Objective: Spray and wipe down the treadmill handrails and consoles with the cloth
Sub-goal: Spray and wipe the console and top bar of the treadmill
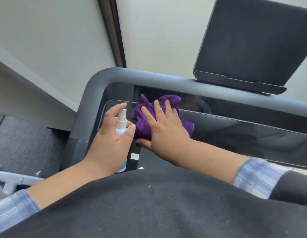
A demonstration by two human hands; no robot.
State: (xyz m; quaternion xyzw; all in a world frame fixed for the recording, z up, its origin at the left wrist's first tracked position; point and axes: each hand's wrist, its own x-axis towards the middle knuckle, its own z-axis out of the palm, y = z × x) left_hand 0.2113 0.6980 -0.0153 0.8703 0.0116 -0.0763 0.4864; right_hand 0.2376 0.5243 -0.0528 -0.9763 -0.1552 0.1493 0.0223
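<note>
My right hand (164,125) lies flat with fingers spread on a crumpled purple cloth (144,122), pressing it onto the glossy black console panel (235,131) of the treadmill. My left hand (111,136) grips a small white spray bottle (121,123) upright, index finger raised near the nozzle, just left of the cloth. A dark grey handrail (101,78) curves around the console's far left corner. A dark screen (252,42) stands tilted on the rail at the upper right.
A pale wall and a dark vertical frame (117,31) lie beyond the rail. Dark floor matting (25,141) is at the left, with a grey metal rack part (13,179) at the lower left. My dark top fills the bottom.
</note>
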